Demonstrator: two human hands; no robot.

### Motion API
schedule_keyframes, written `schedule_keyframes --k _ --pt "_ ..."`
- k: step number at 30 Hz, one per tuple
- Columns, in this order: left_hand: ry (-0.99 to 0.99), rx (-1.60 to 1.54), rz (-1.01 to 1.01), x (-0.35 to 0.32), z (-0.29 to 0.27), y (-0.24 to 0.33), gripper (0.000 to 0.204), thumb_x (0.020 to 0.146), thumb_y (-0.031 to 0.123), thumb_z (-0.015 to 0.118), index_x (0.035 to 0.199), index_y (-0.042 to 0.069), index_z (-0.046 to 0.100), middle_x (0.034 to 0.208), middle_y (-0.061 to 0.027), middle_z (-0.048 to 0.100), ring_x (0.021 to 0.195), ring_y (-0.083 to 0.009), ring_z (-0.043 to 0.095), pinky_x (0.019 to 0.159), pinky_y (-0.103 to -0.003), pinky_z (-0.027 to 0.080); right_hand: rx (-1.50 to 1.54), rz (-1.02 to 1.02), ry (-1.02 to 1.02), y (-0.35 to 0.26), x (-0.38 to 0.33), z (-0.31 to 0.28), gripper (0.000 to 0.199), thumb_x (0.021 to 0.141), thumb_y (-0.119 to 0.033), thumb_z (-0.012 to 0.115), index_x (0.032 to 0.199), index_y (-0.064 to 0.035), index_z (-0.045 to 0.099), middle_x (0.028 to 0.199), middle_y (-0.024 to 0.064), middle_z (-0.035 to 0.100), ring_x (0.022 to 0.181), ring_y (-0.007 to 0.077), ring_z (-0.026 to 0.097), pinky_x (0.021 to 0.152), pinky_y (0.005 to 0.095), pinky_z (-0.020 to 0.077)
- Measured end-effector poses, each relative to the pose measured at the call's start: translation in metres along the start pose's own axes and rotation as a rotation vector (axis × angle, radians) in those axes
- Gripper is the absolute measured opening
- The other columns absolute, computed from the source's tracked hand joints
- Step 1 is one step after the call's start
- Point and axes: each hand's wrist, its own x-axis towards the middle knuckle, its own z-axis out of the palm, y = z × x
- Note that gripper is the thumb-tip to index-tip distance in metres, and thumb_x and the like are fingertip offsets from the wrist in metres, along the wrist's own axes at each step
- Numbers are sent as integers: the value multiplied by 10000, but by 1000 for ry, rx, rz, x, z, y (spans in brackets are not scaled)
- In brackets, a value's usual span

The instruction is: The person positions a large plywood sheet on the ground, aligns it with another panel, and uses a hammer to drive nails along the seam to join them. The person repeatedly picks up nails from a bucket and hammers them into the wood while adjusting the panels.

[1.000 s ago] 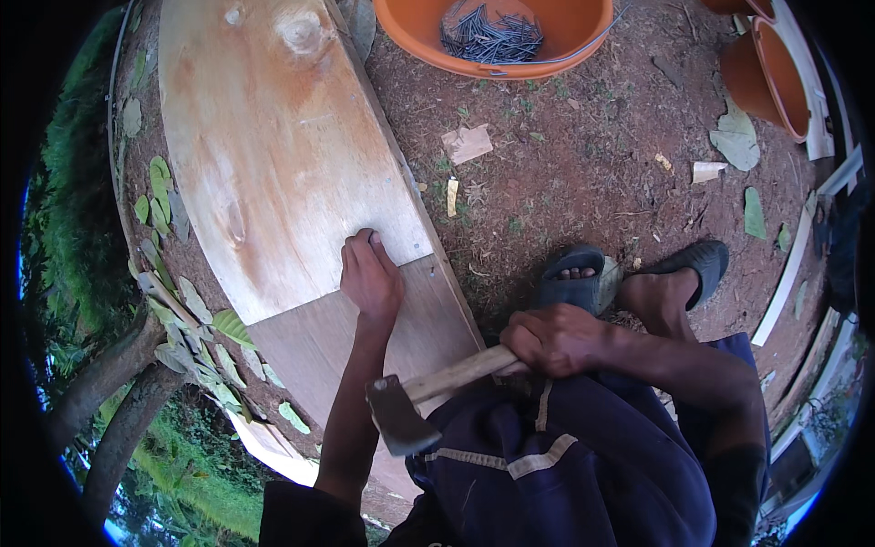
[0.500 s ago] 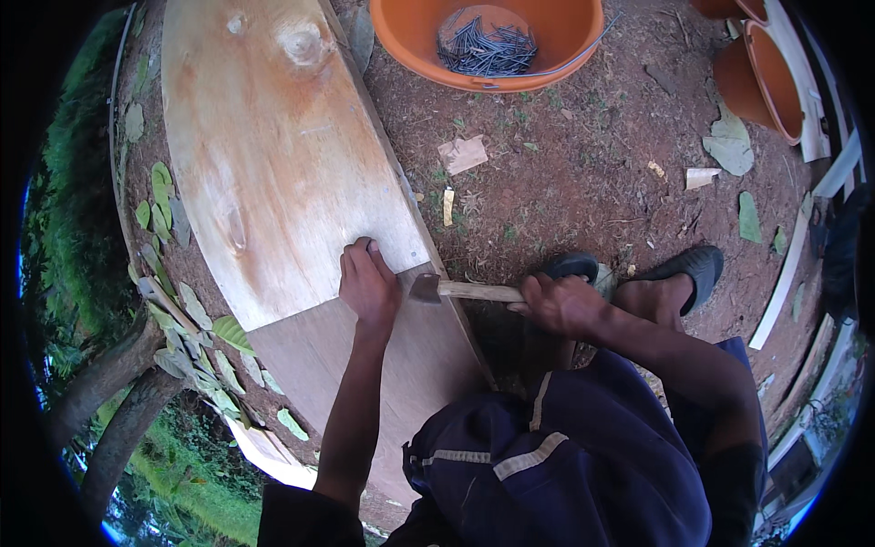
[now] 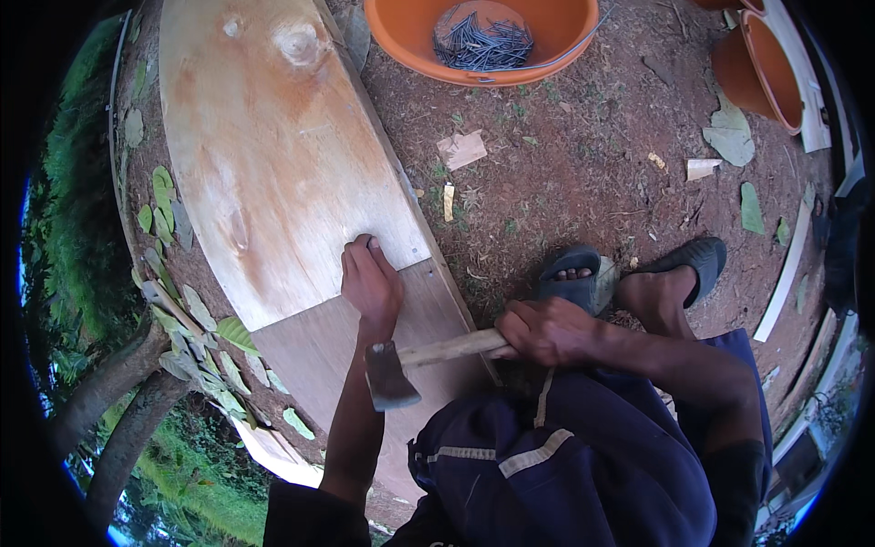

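My left hand [image 3: 370,281] presses on the near edge of a pale plywood sheet [image 3: 273,155], where it overlaps a darker board [image 3: 319,351]. Its fingertips pinch at the sheet's edge; anything between them is too small to make out. My right hand [image 3: 545,330] grips the wooden handle of a hammer [image 3: 401,365]. The dark metal hammer head hangs above my left forearm, drawn back toward my body. My feet in grey sandals [image 3: 574,278] stand on the red soil to the right of the boards.
An orange basin [image 3: 401,36] holding several nails sits at the top. Another orange bucket [image 3: 738,73] stands at top right. Wood scraps [image 3: 462,149] and leaves lie on the soil. Tree roots [image 3: 128,401] and grass border the boards on the left.
The hammer, down near my left fingers half a second ago, has swung back up toward my body. My left hand stays on the plywood edge.
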Motion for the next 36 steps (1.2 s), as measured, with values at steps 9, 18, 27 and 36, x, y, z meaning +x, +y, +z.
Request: schedule_keyframes --k 9,18,27,36 --pt "-32 41 -32 0 2 -5 124 1029 152 524 1093 62 581 940 -140 608 876 -364 618 707 -493 506 -72 146 -24 4 -5 1 347 1035 -360 497 931 -29 502 797 148 570 639 318 656 533 442 542" --pt "22 5 4 4 4 -9 120 1020 139 533 1095 57 580 936 -146 604 862 -371 618 695 -484 506 -35 243 -216 12 -3 6 274 982 -302 560 975 -30 524 899 148 588 740 318 677 590 421 565" --pt "-76 -20 -97 -3 -3 -3 182 1048 173 491 1132 43 587 1007 -176 634 927 -391 629 797 -483 496 -108 340 -276 12 -2 6 397 1024 -417 509 956 -25 510 869 157 587 704 284 674 586 417 552" --pt "-80 -11 -69 -6 -2 -5 183 1051 176 494 1115 35 591 999 -179 633 909 -393 626 787 -486 494 -109 364 -131 28 -16 17 445 1058 -442 454 981 -8 514 843 206 617 628 336 674 522 442 551"
